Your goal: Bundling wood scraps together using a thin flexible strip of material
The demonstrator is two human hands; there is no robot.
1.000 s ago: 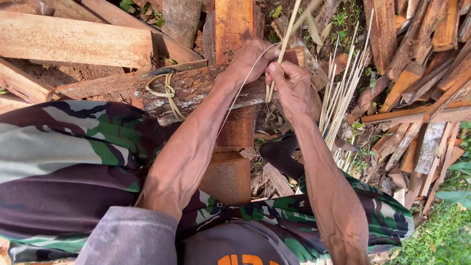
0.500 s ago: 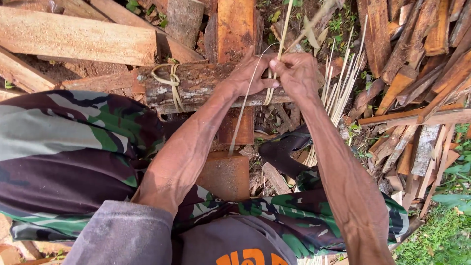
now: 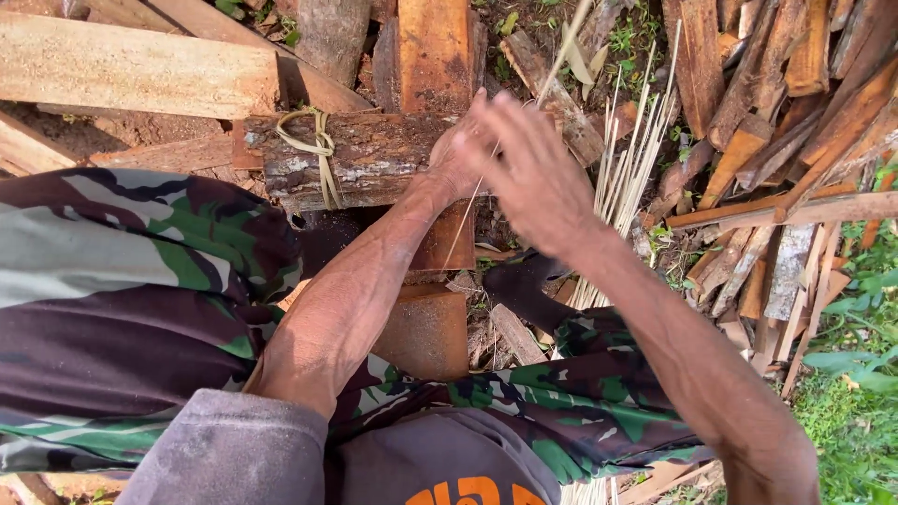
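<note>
A bark-covered wood bundle (image 3: 374, 154) lies across my lap, bound near its left end by a pale strip tie (image 3: 318, 154). My left hand (image 3: 451, 154) sits at the bundle's right end, partly hidden, closed around a thin pale strip (image 3: 465, 224). The strip runs from the upper right down past my wrist. My right hand (image 3: 528, 173) is blurred above the left one, with its fingers spread and nothing clearly in it.
Several thin pale strips (image 3: 636, 159) lie in a sheaf to the right of my hands. Planks (image 3: 131, 70) and split wood offcuts (image 3: 786, 112) are piled all around. A reddish block (image 3: 426, 327) stands between my knees. Grass (image 3: 851, 421) grows at the lower right.
My right hand has let go of the strip, opened and swung across over the left hand. The bundle has shifted slightly left in view. The left hand stays at the bundle's end.
</note>
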